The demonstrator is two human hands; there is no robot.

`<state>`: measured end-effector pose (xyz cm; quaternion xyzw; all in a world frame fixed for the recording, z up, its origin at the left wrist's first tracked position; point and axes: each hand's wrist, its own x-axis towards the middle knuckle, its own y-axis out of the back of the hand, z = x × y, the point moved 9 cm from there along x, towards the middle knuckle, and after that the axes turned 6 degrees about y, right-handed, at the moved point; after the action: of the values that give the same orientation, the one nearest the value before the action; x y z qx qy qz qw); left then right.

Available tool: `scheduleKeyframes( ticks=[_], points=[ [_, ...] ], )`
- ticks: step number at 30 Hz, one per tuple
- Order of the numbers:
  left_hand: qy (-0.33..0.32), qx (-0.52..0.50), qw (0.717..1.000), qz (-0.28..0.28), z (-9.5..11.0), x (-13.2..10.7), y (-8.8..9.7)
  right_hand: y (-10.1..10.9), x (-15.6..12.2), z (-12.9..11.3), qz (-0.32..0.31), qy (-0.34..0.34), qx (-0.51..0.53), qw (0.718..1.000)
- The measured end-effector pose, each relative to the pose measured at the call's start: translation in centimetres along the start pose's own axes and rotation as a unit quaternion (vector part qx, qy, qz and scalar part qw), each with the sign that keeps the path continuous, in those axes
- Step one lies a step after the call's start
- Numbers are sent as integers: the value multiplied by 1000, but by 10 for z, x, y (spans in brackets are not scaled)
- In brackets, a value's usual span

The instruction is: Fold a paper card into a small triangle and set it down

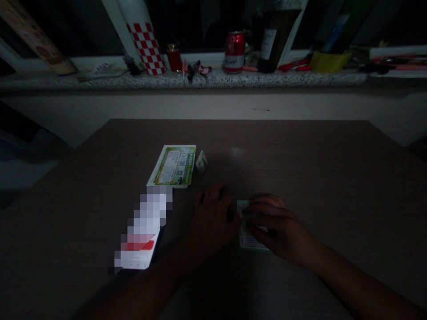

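The scene is very dark. Both hands rest on a small printed paper [245,242] lying on the brown table [300,169]. My left hand [213,220] sits at the paper's left edge with fingers curled. My right hand [271,226] lies over the paper, its fingertips pressed on the top left part. Most of the paper is hidden beneath them. A green and white leaflet [173,166] lies farther away to the left, with a small folded paper piece [201,161] beside it.
A lit phone screen [143,235] lies left of my left arm. Behind the table, a stone ledge [300,79] carries a red can [234,51], a dark bottle [269,44], a red-and-white checked tube [147,46] and small clutter.
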<state>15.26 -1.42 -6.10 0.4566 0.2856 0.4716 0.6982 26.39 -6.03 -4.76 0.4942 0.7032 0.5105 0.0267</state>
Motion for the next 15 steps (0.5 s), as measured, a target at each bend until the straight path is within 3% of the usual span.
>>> scheduleKeyframes(
  ticks=[15],
  points=[
    [-3,4,1000,7,-1,0,-1,-1,0,0,-7,1,3,1000]
  ],
)
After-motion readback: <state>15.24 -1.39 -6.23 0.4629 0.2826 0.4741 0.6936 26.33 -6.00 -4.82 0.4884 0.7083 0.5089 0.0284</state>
